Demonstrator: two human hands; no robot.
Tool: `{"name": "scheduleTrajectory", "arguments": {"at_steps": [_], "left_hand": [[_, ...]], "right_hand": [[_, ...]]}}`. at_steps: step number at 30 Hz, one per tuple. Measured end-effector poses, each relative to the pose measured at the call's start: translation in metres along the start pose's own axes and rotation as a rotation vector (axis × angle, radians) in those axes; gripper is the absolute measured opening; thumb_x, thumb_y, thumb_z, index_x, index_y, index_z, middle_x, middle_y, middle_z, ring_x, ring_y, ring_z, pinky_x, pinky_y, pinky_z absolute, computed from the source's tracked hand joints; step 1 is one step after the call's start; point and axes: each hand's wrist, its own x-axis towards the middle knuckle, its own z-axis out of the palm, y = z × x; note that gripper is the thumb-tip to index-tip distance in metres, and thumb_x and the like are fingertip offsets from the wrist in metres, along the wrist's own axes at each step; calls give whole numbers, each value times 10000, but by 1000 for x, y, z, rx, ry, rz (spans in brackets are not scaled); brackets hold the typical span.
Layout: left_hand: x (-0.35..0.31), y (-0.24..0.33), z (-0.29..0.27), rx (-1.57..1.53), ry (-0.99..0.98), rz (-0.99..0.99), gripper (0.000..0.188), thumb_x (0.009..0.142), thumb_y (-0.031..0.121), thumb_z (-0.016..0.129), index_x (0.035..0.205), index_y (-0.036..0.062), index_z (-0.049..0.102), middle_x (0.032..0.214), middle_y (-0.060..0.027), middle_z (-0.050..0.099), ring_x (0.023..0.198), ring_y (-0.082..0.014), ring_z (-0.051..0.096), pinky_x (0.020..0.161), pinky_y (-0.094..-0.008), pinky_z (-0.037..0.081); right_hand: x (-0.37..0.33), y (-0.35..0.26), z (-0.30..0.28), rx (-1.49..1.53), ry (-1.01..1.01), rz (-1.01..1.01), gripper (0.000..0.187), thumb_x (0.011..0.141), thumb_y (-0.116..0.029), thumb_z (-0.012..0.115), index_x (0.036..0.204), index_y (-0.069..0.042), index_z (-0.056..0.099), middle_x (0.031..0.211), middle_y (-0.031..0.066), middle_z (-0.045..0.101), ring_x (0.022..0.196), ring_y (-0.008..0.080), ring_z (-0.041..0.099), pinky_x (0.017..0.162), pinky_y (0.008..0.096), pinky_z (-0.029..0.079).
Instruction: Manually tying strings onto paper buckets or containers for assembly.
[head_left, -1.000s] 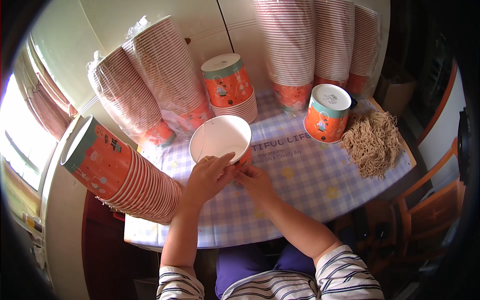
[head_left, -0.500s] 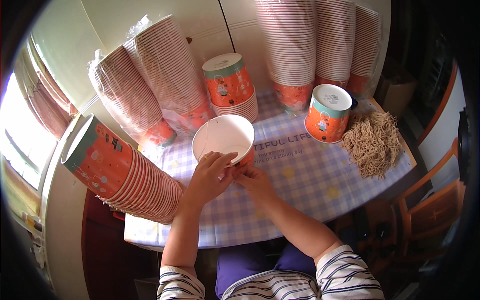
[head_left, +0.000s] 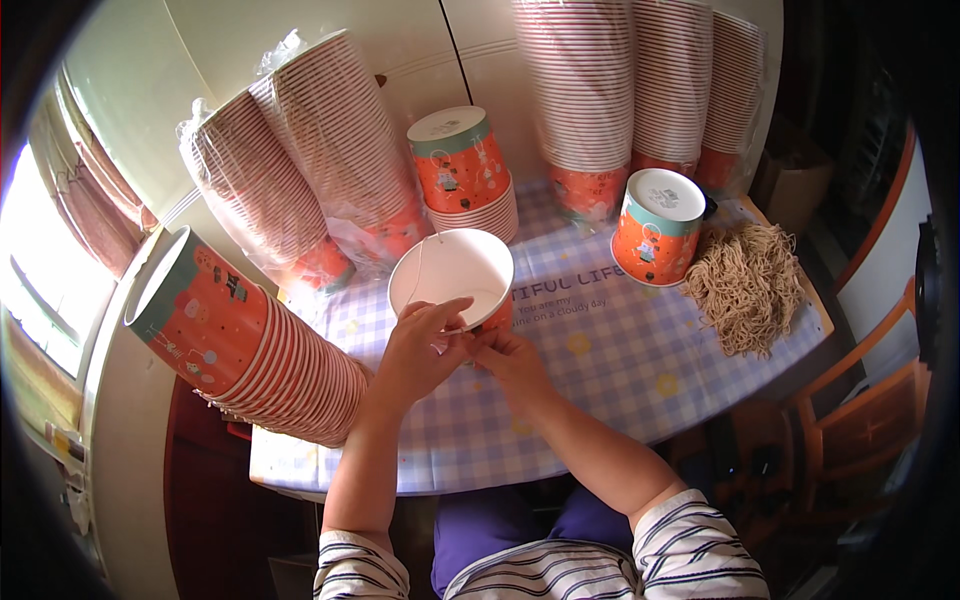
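Left hand [head_left: 428,348]: at the near rim of the open paper bucket [head_left: 470,265], forefinger stretched over the mouth, thumb side low by the wall; cannot tell whether it pinches anything. Right hand [head_left: 512,365]: thumb and fingertips drawn together, meeting the left at the near outer wall; what lies between them is hidden.

Bucket tipped slightly toward the person, probably to bring that near side within reach of both hands. Thin cord [head_left: 419,268] hangs inside from the far rim, running down toward the left hand.

Outward: upturned bucket [head_left: 655,240] beside the tangled cord heap [head_left: 745,290] at right, likely there for easy picking. Leaning bucket stack [head_left: 240,345] at left; bagged stacks [head_left: 345,140] behind on the checked tabletop [head_left: 590,400], presumably kept back to leave working room.

Against a second ago: bucket slightly rightward, left forefinger straighter; surroundings essentially unchanged.
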Motion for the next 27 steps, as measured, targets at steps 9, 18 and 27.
{"name": "scheduleTrajectory", "arguments": {"at_steps": [9, 18, 27], "left_hand": [[-2, 3, -2, -45, -14, -41, 354, 777, 58, 618, 1128, 90, 593, 821, -78, 658, 744, -200, 640, 966, -380, 377], [-1, -1, -6, -35, -55, 29, 322, 794, 53, 603, 1114, 93, 600, 853, -89, 675, 743, -199, 655, 1001, -399, 349], [3, 4, -10, -79, -110, 13, 392, 737, 28, 663, 1121, 76, 599, 915, -138, 641, 810, -257, 645, 727, -315, 528]], "right_hand": [[-3, 1, 2, -160, -28, -109, 126, 844, -165, 656, 896, -50, 664, 766, -39, 617, 648, 14, 492, 547, 188, 382], [-6, -4, 5, -235, -39, -165, 130, 858, -132, 639, 933, -27, 655, 782, -28, 613, 686, 23, 502, 594, 189, 395], [-6, -5, 2, -362, -27, -148, 133, 860, -112, 629, 944, -10, 647, 808, -11, 625, 716, 28, 526, 613, 192, 416]]}}
